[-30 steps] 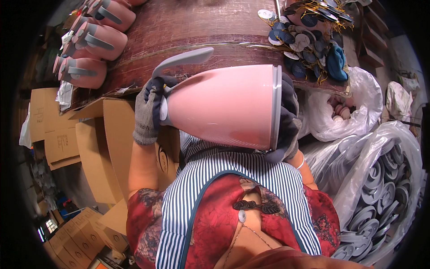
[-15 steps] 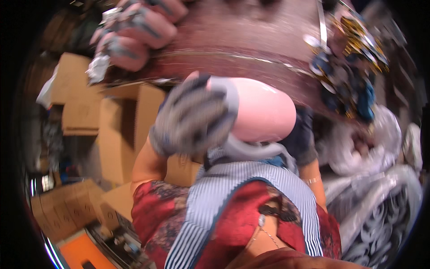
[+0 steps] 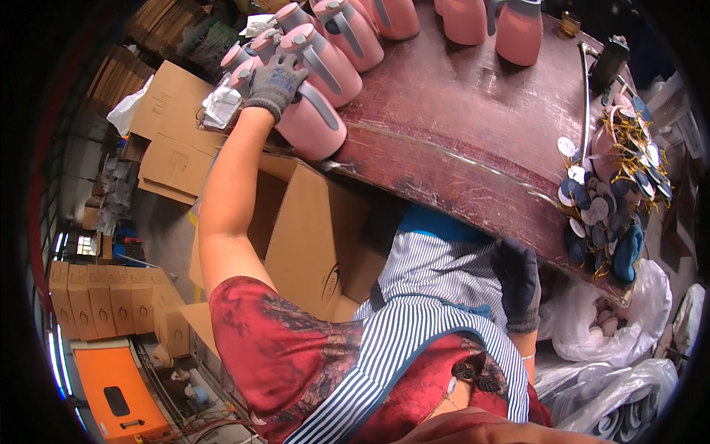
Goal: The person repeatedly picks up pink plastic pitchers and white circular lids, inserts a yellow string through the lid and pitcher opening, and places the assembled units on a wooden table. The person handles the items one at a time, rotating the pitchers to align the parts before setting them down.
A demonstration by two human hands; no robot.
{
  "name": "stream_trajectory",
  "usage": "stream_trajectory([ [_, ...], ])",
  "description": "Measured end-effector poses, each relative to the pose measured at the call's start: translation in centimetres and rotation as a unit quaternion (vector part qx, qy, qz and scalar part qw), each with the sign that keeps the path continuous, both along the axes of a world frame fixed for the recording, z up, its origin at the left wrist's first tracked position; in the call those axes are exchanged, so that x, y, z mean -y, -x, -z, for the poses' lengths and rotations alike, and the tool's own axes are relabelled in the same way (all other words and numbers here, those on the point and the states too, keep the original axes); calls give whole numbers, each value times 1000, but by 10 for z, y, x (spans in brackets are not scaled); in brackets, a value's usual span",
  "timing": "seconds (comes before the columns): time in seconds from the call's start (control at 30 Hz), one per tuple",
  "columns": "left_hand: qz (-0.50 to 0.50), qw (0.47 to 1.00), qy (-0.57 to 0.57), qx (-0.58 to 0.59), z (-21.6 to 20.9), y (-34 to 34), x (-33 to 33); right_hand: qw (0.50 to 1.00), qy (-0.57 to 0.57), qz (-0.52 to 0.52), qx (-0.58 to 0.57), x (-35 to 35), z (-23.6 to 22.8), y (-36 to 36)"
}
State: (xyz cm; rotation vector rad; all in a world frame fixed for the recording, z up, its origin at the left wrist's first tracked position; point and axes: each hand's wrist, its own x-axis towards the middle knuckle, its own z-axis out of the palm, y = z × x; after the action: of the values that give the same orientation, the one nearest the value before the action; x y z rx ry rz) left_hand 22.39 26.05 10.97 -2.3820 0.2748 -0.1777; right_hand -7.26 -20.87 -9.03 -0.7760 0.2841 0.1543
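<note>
My left hand [image 3: 278,83], in a grey knitted glove, reaches out to the far left over the table. Its fingers are spread around the top of the nearest pink jug [image 3: 316,135], hiding the lid; the grey handle curves out below the hand. This jug stands near the table's front edge. Close beside it are several more pink jugs [image 3: 333,74] with grey handles and collars. My right hand [image 3: 518,277], in a dark glove with a grey cuff, is low beside my striped apron, below the table edge. Its fingers are loosely apart, with nothing seen in them.
The dark red table [image 3: 444,126] has further pink jugs [image 3: 520,33] at its far side. Round tags [image 3: 599,211] on gold strings lie heaped at its right end. Open cardboard boxes [image 3: 296,229] stand below on the left. Plastic bags [image 3: 614,325] sit at lower right.
The pink jug held before my body is no longer there. My left hand has moved up and left to a jug among the group on the table. My right hand is now in plain view.
</note>
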Motion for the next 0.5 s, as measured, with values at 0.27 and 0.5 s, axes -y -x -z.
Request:
stream_trajectory([
  [0.27, 12, 987, -68, 144, 38, -24, -135, 999, 33, -20, -20, 8, 17, -5],
  [0.5, -129, 974, 5, 184, 45, -18, -183, 997, 51, -53, -34, -6, 9, -21],
])
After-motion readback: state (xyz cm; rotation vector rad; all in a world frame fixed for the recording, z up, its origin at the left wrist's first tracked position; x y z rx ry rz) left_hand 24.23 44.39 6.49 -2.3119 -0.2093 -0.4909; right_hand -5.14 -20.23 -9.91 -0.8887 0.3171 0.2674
